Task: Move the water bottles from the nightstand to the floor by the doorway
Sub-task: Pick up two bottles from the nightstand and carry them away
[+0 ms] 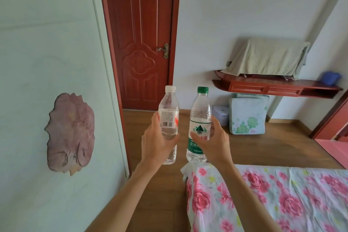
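Observation:
My left hand [157, 141] grips a clear water bottle with a white cap [169, 111] around its lower half, held upright in the air. My right hand [212, 142] grips a second clear bottle with a green cap and green label [200, 111], also upright, just to the right of the first. Both bottles are held out in front of me above the wooden floor [150, 190]. A closed red-brown door [140, 36] stands straight ahead beyond the bottles. The nightstand is out of sight.
A pale cabinet side with a pink carved flower [70, 133] fills the left. The bed with a rose-print sheet [273, 199] lies at the lower right. A wall shelf with a cloth-covered box [267, 81] and a floral cushion [247, 114] sit at the far right wall.

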Available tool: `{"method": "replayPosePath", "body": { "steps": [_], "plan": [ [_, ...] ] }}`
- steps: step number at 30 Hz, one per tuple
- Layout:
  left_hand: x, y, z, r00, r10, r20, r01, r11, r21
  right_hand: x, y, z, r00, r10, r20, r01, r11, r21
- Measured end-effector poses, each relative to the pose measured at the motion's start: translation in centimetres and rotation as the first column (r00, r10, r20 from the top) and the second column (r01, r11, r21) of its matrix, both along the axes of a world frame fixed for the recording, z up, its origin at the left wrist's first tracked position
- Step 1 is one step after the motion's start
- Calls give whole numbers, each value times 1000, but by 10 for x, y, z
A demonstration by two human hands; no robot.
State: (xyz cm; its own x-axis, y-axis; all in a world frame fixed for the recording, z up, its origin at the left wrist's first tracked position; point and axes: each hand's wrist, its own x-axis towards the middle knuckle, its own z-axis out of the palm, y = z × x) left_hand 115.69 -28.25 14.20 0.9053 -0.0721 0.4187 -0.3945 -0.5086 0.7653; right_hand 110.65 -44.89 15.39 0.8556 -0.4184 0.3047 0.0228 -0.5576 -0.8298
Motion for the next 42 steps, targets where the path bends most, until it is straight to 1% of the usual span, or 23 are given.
{"method": "replayPosePath", "body": {
  "steps": [11, 19, 23, 33, 42],
  "plan": [
    [104, 3, 1, 1000, 6, 5, -6, 1000, 3, 105, 4, -1, 1000, -11, -1, 11, 999, 32],
    [172, -15, -4, 1000, 21, 1, -21, 1000, -1, 174, -14, -3, 1000, -13, -20, 14, 999, 45],
    [214, -31, -6, 1000, 19, 12, -20, 1000, 10, 218, -31, -2, 1000, 4, -12, -3, 999, 34],
    [343, -95, 2, 998, 55, 28, -56, 998, 41, 352, -96, 5, 998, 57, -22, -55, 996, 66],
    [437, -148, 5, 997, 59, 40, -61, 998, 26, 447, -155, 6, 999, 45, -21, -43, 997, 64]
  ]
}}
